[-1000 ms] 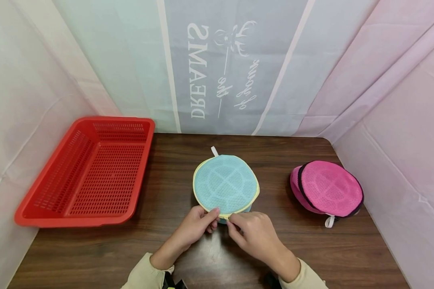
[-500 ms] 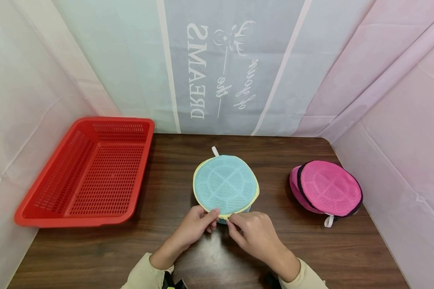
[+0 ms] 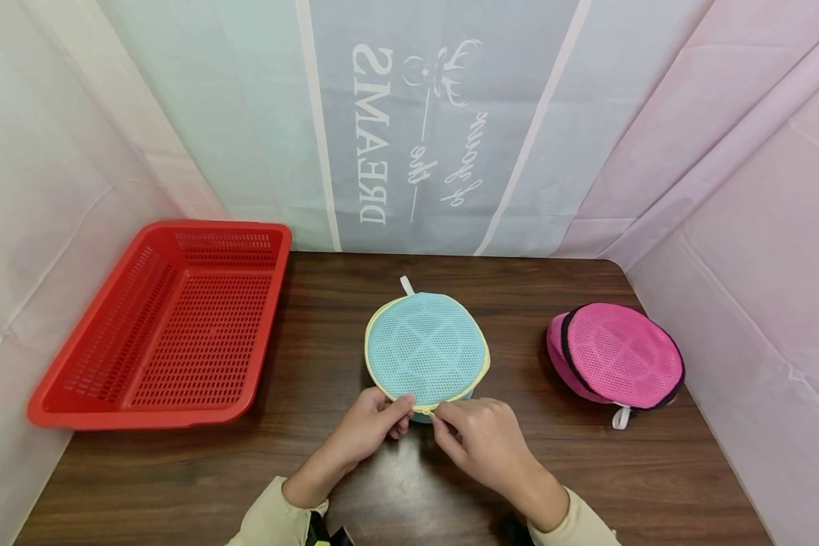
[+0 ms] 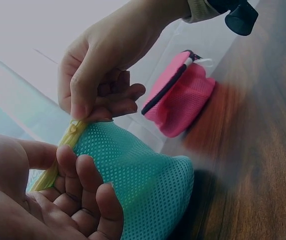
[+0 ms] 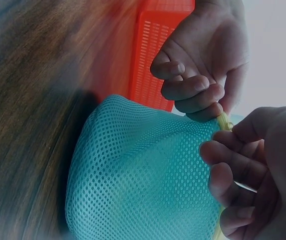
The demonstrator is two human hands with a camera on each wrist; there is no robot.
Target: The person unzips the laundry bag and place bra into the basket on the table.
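A round blue mesh laundry bag (image 3: 427,347) with yellow zipper edging (image 4: 68,137) stands on the table in front of me. At its front rim, my left hand (image 3: 368,426) pinches the yellow edging between thumb and index finger, the other fingers curled below. Just to the right, my right hand (image 3: 484,440) pinches the zipper at the same rim with thumb and forefinger. The fingertips hide most of the zipper pull. Both wrist views show the bag's mesh side (image 5: 137,170) bulging below the hands. A white loop (image 3: 406,286) sticks out at the back.
To the right lies a pink mesh laundry bag (image 3: 624,356) with black edging and a white loop. A red perforated plastic basket (image 3: 205,341) sits at the left. Fabric sheets (image 3: 246,114) enclose the back and sides of the dark wooden table (image 3: 177,485).
My right hand has shifted very slightly to the right along the bag's front rim. The left hand and the bag look nearly the same as before.
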